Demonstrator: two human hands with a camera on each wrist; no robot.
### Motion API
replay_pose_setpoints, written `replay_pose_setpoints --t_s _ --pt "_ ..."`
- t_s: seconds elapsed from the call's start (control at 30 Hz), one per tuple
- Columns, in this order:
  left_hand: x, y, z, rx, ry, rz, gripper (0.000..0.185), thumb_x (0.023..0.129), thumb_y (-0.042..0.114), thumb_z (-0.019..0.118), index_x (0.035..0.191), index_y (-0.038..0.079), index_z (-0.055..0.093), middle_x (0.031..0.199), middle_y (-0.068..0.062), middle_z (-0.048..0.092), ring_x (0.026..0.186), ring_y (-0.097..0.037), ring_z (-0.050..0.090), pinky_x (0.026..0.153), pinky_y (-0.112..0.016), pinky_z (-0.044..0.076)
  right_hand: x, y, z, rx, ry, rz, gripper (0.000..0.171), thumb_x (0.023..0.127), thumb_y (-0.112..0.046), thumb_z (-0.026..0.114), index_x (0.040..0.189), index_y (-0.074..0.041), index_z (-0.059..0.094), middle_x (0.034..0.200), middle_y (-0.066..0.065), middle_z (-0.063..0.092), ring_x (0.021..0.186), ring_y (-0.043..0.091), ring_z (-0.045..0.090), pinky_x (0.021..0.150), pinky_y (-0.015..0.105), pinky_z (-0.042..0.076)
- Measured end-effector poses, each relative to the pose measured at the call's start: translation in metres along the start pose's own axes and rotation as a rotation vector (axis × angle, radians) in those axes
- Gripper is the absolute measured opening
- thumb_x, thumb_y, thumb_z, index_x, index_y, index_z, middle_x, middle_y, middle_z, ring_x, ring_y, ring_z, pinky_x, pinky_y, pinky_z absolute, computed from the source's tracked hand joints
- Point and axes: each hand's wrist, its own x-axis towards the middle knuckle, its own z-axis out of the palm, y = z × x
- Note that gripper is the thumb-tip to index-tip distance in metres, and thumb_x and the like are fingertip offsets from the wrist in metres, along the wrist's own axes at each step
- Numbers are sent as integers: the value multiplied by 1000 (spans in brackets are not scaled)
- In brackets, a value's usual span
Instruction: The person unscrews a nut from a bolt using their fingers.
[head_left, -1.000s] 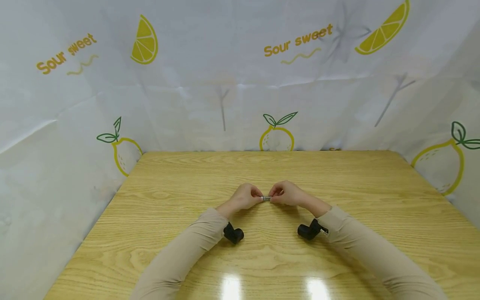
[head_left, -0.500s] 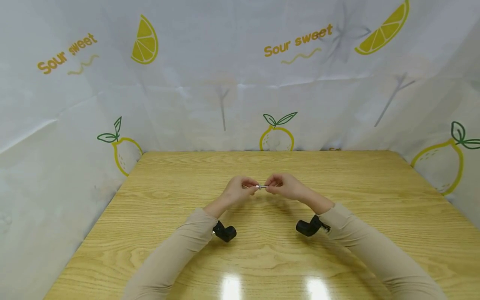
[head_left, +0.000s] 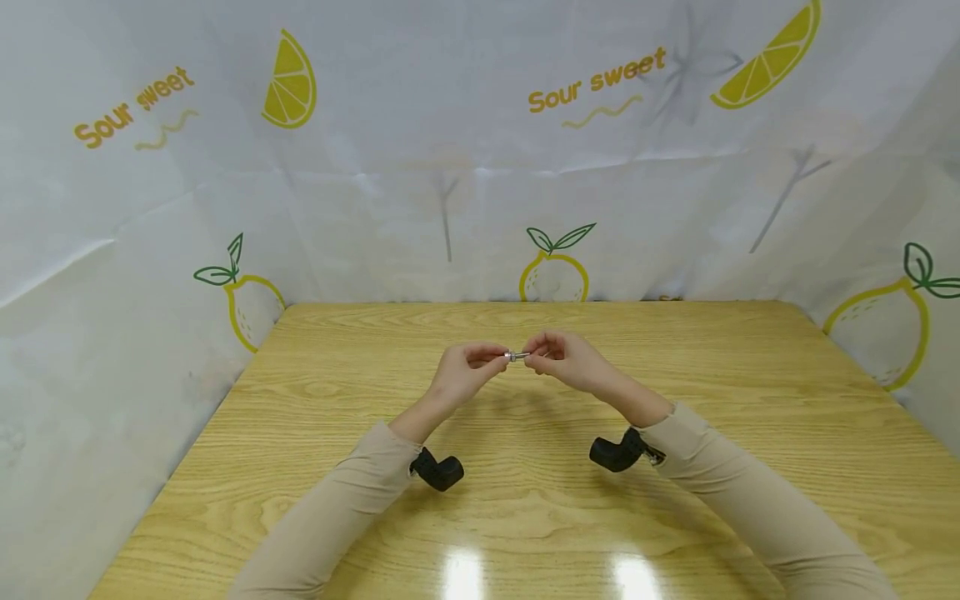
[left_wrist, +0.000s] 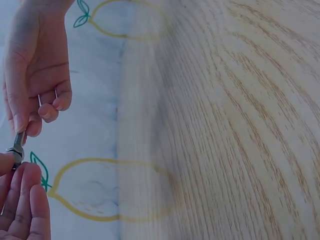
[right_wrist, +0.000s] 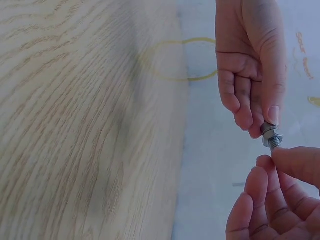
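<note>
- Above the middle of the table [head_left: 315,392], the left hand [head_left: 461,375] and the right hand [head_left: 562,362] meet fingertip to fingertip, both raised off the wood.
- Between them sits a small metal bolt [head_left: 516,356] with a nut [right_wrist: 269,132] threaded on it, held level in the air.
- The left hand pinches the end with the nut between thumb and forefinger; its other fingers are curled loosely under.
- The right hand pinches the threaded end of the bolt [right_wrist: 274,141] with thumb and fingertips, the remaining fingers bent in toward the palm.
- In the left wrist view the bolt [left_wrist: 18,146] shows at the far left edge, clamped between the two sets of fingertips.
- Both forearms wear beige sleeves [head_left: 337,517], and a small black camera [head_left: 437,471] sits under each wrist.
- Behind the table hangs a white cloth [head_left: 450,150] printed with lemons and the words "Sour sweet".
</note>
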Motion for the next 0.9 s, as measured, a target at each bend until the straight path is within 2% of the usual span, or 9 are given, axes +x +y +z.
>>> replay_pose_setpoints --t_s 0.17,0.27,0.4,0.53,0.63,0.77,0.9 --pt "-4 0 -1 -37 9 10 24 89 18 65 110 7 69 108 -13 70 99 -29 66 86 -41 54 -3 -6 0 21 -2 2 21 94 -15 56 107 2 58 94 17 62 77 14 59 73 37 50" --pt "-6 0 -2 -52 12 22 24 89 16 65 110 5 69 107 -14 70 98 -29 66 87 -44 54 -4 -7 1 35 -1 5 22 94 -17 56 108 1 58 97 17 62 78 13 60 73 35 51" --pt "-8 1 -2 -43 8 41 24 88 16 65 109 5 69 108 -13 70 94 -22 68 83 -37 56 -6 -9 5 72 -15 11 27 95 -23 56 111 -1 59 105 21 63 87 24 63 80 42 53" --pt "-12 3 -2 -26 -9 71 24 88 16 65 109 5 69 109 -13 70 94 -21 68 80 -30 56 -7 -11 10 112 -28 18 31 95 -26 55 113 -1 59 109 23 63 99 38 60 87 49 51" --pt "-14 4 -2 -18 -16 79 24 89 16 64 110 6 69 109 -13 69 95 -21 68 81 -29 56 -8 -13 12 114 -22 9 30 95 -25 55 113 0 59 108 24 64 101 41 59 88 50 50" --pt "-15 4 -3 -17 -17 77 25 89 16 64 111 6 69 111 -13 69 97 -22 67 82 -28 56 -10 -15 12 101 -8 -6 28 95 -23 55 112 0 59 107 24 64 99 39 60 87 50 50" --pt "-15 3 -2 -23 -12 71 26 89 16 64 112 6 68 112 -14 68 99 -23 67 82 -28 56 -9 -15 12 87 9 -23 27 95 -21 56 111 0 60 103 19 66 91 26 64 86 49 51"
